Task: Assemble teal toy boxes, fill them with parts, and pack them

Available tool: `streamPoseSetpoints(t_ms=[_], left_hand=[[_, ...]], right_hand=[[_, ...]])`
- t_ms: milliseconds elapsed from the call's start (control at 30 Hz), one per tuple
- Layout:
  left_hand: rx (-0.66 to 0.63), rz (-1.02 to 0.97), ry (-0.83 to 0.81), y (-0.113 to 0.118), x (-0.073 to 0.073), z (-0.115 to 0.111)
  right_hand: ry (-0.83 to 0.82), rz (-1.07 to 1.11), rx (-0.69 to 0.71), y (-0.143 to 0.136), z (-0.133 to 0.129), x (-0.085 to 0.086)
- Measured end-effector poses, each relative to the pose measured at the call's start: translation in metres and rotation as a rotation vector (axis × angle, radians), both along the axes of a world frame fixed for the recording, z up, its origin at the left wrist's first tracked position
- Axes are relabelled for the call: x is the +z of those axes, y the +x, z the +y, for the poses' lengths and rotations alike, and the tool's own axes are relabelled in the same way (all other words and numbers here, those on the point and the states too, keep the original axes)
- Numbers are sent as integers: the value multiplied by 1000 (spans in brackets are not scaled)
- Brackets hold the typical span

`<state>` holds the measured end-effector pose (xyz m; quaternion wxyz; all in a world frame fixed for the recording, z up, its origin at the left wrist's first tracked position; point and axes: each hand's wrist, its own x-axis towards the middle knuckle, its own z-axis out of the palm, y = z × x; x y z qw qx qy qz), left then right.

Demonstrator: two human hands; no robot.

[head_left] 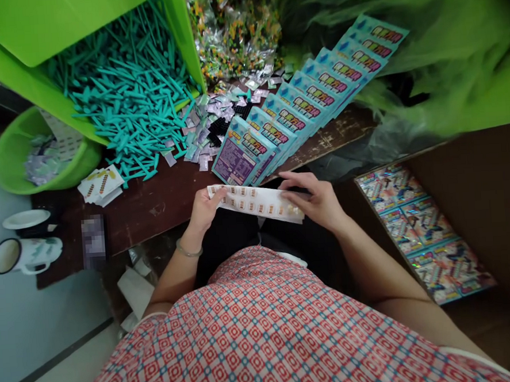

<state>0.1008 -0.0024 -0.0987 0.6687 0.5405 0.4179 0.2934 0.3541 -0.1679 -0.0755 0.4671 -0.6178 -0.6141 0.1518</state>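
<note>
My left hand [205, 210] pinches the left end of a white strip of stickers [256, 205] between thumb and fingers. Small brownish-orange printed stickers run along the strip in rows. My right hand [313, 198] is at the strip's right end, its thumb close over the sheet and its index finger raised apart from the thumb. Whether a loose sticker is on a fingertip is too small to tell. Just beyond the strip, light-blue printed packs [246, 148] with purple panels lean in an overlapping row on the dark wooden table [152, 211].
A green bin [189, 39] spills turquoise hammer-shaped plastic pieces [132, 89]. Small sachets [204, 142] lie beside it. Left are a green basin [7, 166], folded cards [101, 186] and an enamel mug [47, 253]. A cardboard box [489, 200] holds printed packs [426, 232] at right.
</note>
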Motion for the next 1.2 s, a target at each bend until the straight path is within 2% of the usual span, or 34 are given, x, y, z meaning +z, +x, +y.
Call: streamPoseSetpoints(t_ms=[133, 233, 367, 467, 567, 667, 767, 867, 967, 1100, 1200], left_hand=[[6, -60, -134, 5, -2, -2], [-1, -89, -240, 7, -5, -1], [11, -97, -287, 4, -10, 2], [12, -106, -301, 0, -14, 6], [54, -125, -277, -3, -19, 10], [63, -128, -223, -1, -26, 14], [25, -88, -163, 7, -36, 17], [18, -64, -130, 17, -46, 21], [7, -63, -146, 23, -53, 24], [-17, -56, -146, 22, -56, 26], [-41, -53, -137, 21, -53, 28]], right_hand=[[197, -216, -105, -6, 10, -7], [273, -304, -120, -8, 16, -7], [251, -208, -92, -14, 17, -5], [244, -64, -68, -15, 15, 2], [235, 135, -159, 5, 29, 15], [242, 209, -284, 46, 71, 19], [174, 114, -335, 82, 126, 8], [61, -50, -340, 95, 161, -7], [34, -188, -399, 97, 163, -9], [110, -195, -548, 114, 143, 3], [89, -163, -506, 131, 139, 3]])
